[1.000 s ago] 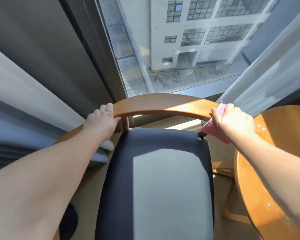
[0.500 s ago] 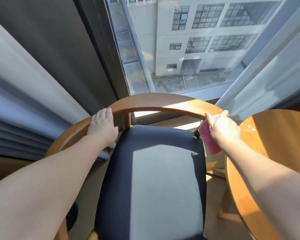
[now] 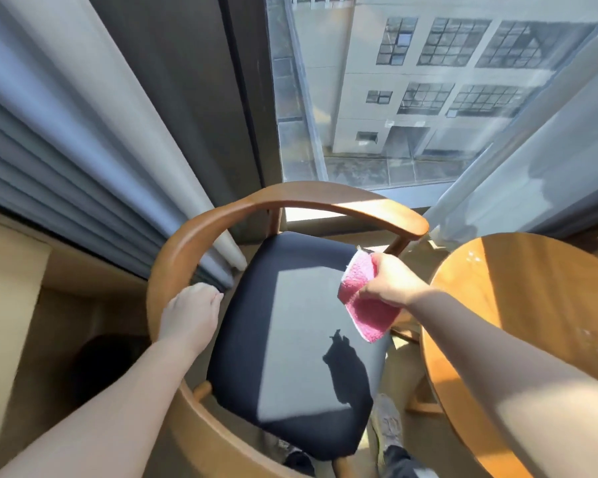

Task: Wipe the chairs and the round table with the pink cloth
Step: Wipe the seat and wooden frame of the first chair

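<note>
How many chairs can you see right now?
1: the wooden chair with a dark seat, in the middle of the view, left of the round table. Others may be hidden or out of frame.

High-rise room, curtains [image 3: 83, 139], window [image 3: 411, 91], chair [image 3: 290, 339]

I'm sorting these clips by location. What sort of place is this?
Probably an upper-floor hotel or apartment room: a wooden armchair and round table stand by a curtained window looking down on another building.
</note>
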The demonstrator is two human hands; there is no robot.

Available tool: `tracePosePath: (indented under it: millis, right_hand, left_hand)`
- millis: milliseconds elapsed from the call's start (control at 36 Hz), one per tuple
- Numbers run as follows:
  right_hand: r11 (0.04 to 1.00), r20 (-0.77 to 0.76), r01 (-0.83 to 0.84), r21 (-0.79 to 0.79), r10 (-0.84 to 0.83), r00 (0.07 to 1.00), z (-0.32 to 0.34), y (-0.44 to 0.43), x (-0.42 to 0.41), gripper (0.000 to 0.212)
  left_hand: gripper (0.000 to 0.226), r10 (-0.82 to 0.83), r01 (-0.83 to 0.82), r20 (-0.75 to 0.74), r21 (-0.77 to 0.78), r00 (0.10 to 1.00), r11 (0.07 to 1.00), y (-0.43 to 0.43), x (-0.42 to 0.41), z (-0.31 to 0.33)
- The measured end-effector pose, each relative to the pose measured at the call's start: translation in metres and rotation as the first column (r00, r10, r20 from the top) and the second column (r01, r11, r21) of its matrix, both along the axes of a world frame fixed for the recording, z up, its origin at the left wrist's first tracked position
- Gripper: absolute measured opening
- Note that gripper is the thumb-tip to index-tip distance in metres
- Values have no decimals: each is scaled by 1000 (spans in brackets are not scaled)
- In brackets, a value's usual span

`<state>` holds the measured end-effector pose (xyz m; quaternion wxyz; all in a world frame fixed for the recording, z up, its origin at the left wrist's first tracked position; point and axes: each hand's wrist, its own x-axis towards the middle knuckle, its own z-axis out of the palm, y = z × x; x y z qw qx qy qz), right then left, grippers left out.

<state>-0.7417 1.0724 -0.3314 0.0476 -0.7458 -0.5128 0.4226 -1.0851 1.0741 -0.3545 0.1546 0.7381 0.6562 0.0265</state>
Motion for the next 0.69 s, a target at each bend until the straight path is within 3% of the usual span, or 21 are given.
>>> tracePosePath:
  millis: [56,167,250,389,444,694]
  right_hand:
    - [999,41,-52,-16,52,998,0,-2,-4,35]
    - [993,-31,-117,3,117,993,-2,-3,-10,12]
    - [983,-70,-178,46,181,981,-6,-5,-15,12]
    - [978,-137,-205,42,208,968,-15,-15,-28,16]
    - [979,-146,-199,29,201,969,-21,-21,-36,15]
    - [997,-265,-65,-40,52,963,-68,-38,-90,9]
  left_hand:
    - [43,67,-66,-9,10,998,998,-24,-1,5]
    - [45,260,-260,-51,8,964,966,-75,1,7]
    - [40,405,-406,-84,6,911,914,-111,10,3]
    - [23,615,-614,-2,19,789,789,-161,32,-12]
    - [30,689,-689,-22,-58,724,723,-177,37,-21]
    - [61,781,-777,-95,-231,617,586,-219,34,-71]
